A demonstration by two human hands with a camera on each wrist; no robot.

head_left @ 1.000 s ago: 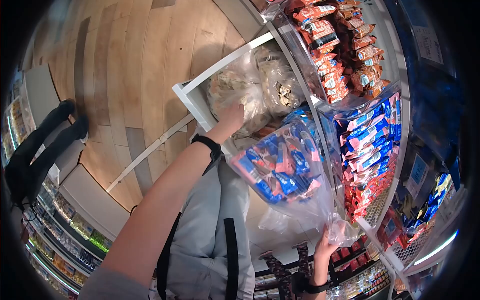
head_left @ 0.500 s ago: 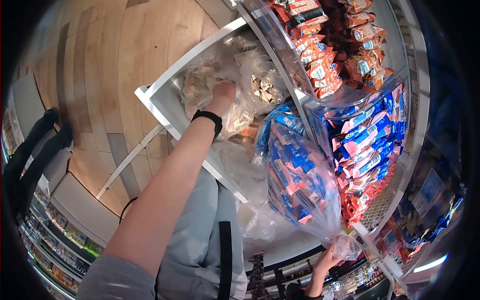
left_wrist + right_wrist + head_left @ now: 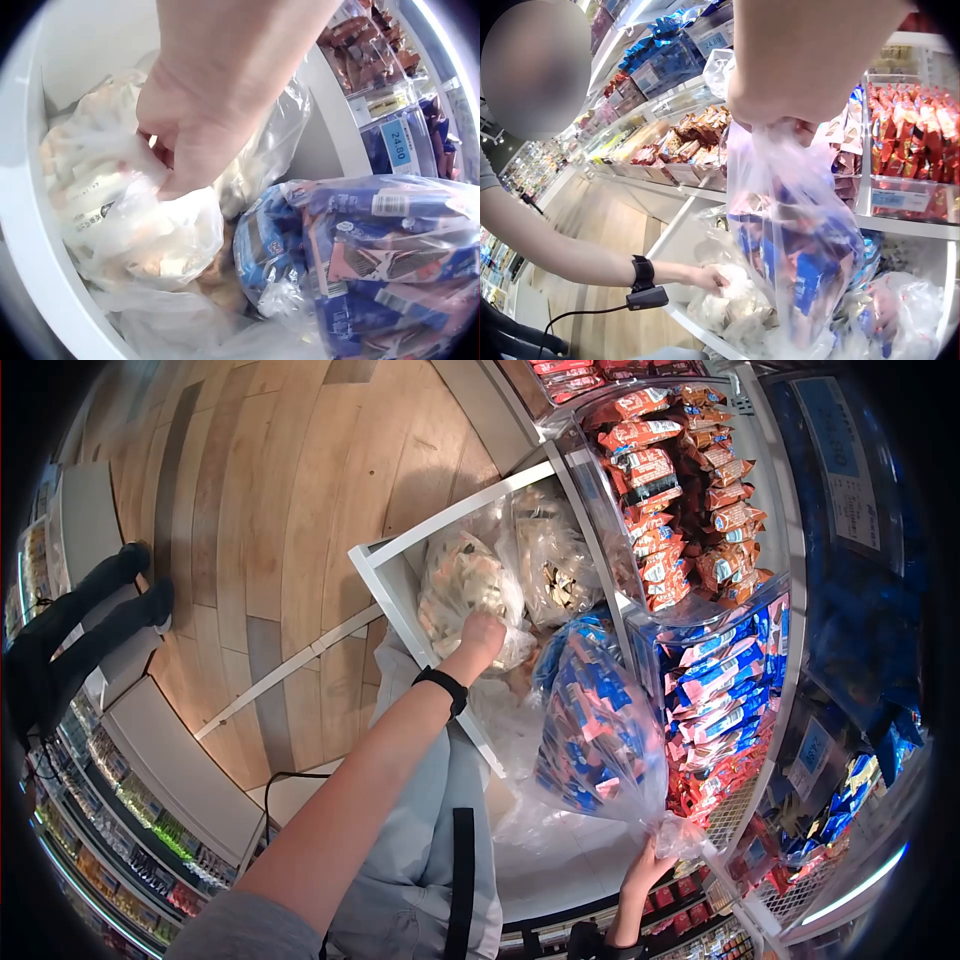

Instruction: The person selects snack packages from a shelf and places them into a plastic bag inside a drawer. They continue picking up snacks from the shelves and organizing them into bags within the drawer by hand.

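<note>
Inside a pulled-out white drawer (image 3: pixel 22 225), my left hand (image 3: pixel 484 638) pinches the gathered top of a clear plastic bag (image 3: pixel 105 206) of pale wrapped snacks. The thumb and fingers are curled into its film. Lifted by its twisted neck, another clear bag (image 3: pixel 595 745), full of blue and pink snack packets, hangs from my right hand (image 3: pixel 780 97). Its lower part overlaps the drawer in the head view. Close to it in the drawer lies a bag of bright blue packets (image 3: pixel 262 244). Behind the pale bag sits a clear bag with gold-brown pieces (image 3: pixel 560 588).
Above the drawer, clear display bins hold orange packets (image 3: pixel 650 480), blue and pink packets (image 3: pixel 725 670) and red packets (image 3: pixel 915 135). A price tag (image 3: pixel 399 141) fronts one bin. Another person's legs (image 3: pixel 90 600) are at the left on the wood floor (image 3: pixel 300 460).
The bag of blue and pink packets has swung from a slant across the drawer to hanging closer to the bins. My left hand stays at the pale snack bag while the head view shifts.
</note>
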